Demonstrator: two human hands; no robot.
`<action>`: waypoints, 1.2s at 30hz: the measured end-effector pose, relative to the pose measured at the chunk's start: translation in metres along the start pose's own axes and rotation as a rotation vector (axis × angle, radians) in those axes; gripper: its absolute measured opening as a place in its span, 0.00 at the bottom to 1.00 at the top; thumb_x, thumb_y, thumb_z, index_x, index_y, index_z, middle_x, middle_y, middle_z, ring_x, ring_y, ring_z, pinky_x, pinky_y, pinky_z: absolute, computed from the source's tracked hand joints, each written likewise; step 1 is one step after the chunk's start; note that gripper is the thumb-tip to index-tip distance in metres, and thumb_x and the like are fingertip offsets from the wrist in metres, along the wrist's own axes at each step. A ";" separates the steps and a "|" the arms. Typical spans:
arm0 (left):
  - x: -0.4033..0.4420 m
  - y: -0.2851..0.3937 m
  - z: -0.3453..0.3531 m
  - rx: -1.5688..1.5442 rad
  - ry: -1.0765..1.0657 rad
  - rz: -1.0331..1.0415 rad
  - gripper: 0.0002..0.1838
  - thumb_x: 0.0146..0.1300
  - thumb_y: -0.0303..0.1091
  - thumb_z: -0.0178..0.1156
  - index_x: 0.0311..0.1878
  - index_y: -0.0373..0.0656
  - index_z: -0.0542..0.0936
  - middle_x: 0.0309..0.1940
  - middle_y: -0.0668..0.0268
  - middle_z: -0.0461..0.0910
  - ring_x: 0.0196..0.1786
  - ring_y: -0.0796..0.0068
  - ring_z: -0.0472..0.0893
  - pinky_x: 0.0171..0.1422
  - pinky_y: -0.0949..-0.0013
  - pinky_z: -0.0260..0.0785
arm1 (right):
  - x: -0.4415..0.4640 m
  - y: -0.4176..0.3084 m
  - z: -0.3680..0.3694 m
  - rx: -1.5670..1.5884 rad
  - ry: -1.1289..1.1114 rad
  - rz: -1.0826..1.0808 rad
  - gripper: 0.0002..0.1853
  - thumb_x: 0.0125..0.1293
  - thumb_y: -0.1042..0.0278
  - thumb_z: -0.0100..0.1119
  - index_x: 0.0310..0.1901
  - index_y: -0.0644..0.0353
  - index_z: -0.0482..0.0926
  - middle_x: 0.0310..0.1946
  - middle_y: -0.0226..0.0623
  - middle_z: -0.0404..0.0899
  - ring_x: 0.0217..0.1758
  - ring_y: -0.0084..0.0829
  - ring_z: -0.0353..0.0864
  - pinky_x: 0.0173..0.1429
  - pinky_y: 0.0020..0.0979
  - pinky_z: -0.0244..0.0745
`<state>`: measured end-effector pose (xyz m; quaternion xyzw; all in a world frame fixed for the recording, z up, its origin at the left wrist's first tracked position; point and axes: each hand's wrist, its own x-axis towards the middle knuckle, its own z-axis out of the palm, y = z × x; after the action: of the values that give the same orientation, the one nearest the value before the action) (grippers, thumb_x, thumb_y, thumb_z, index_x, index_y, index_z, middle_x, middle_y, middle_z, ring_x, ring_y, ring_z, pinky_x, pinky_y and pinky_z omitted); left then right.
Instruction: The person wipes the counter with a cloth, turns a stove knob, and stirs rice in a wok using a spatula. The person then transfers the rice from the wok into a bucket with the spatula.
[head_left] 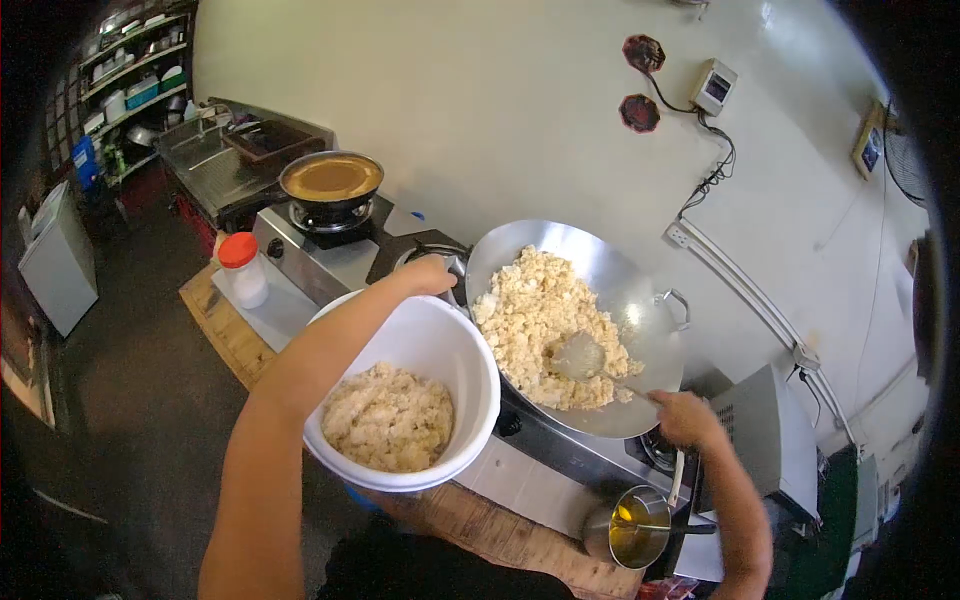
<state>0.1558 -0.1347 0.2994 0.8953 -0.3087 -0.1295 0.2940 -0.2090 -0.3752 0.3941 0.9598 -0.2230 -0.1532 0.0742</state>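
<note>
A large metal wok (640,345) holds a heap of pale, crumbly, rice-like food (545,300). My right hand (690,420) is closed around the handle of a metal ladle (580,356), whose rounded head rests in the food. At the wok's left edge, my left hand (432,275) has its fingers curled and seems to grip the wok; the exact hold is hidden. My left forearm crosses over a white plastic tub (470,375). More of the pale, clumpy food (390,420) lies in the tub, beside the wok.
A pan of brown liquid (332,178) sits on the left burner, near a sink (205,175). A jar with a red lid (243,270) stands on the counter's left end. At the front right is a metal pot (625,540) with yellow liquid and a utensil.
</note>
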 end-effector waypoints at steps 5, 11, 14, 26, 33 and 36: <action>0.020 -0.013 0.006 -0.232 -0.094 -0.104 0.20 0.46 0.38 0.57 0.31 0.24 0.76 0.25 0.49 0.78 0.26 0.61 0.80 0.31 0.63 0.71 | -0.008 0.042 -0.062 0.107 -0.297 0.011 0.15 0.59 0.60 0.47 0.48 0.48 0.75 0.31 0.46 0.78 0.33 0.41 0.78 0.41 0.37 0.71; 0.017 -0.009 0.008 -0.411 -0.060 -0.135 0.18 0.44 0.35 0.59 0.29 0.24 0.77 0.23 0.50 0.78 0.23 0.63 0.79 0.27 0.64 0.71 | 0.060 0.043 0.004 0.333 -0.457 -0.162 0.16 0.61 0.60 0.48 0.51 0.48 0.73 0.18 0.30 0.73 0.19 0.18 0.67 0.24 0.24 0.66; 0.018 -0.014 0.010 -0.367 -0.071 -0.130 0.20 0.43 0.36 0.60 0.33 0.25 0.76 0.26 0.50 0.78 0.27 0.61 0.80 0.32 0.64 0.71 | 0.097 -0.013 0.067 0.648 -0.310 -0.128 0.17 0.62 0.59 0.47 0.50 0.52 0.73 0.22 0.39 0.77 0.23 0.28 0.74 0.31 0.29 0.70; 0.019 -0.017 0.015 -0.381 -0.025 -0.112 0.23 0.45 0.39 0.60 0.38 0.25 0.75 0.34 0.46 0.77 0.31 0.57 0.80 0.37 0.62 0.71 | 0.113 -0.062 0.087 0.679 0.202 -0.264 0.15 0.61 0.64 0.48 0.48 0.54 0.74 0.20 0.45 0.73 0.23 0.32 0.74 0.33 0.32 0.68; 0.011 -0.007 0.009 -0.245 0.274 -0.017 0.30 0.55 0.50 0.49 0.48 0.29 0.71 0.44 0.44 0.73 0.45 0.54 0.75 0.49 0.62 0.67 | 0.092 -0.043 0.073 0.675 0.259 -0.252 0.14 0.60 0.65 0.49 0.47 0.57 0.75 0.14 0.44 0.67 0.17 0.28 0.66 0.27 0.30 0.64; 0.001 -0.005 -0.004 -0.453 0.382 -0.028 0.29 0.58 0.52 0.45 0.53 0.36 0.69 0.50 0.49 0.71 0.52 0.56 0.71 0.56 0.65 0.61 | 0.082 -0.038 0.064 0.682 0.258 -0.276 0.14 0.60 0.66 0.51 0.47 0.58 0.75 0.14 0.44 0.68 0.18 0.26 0.66 0.28 0.29 0.65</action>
<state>0.1612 -0.1303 0.2995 0.8190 -0.1987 -0.0283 0.5375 -0.1442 -0.3827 0.3047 0.9617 -0.1189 0.0434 -0.2430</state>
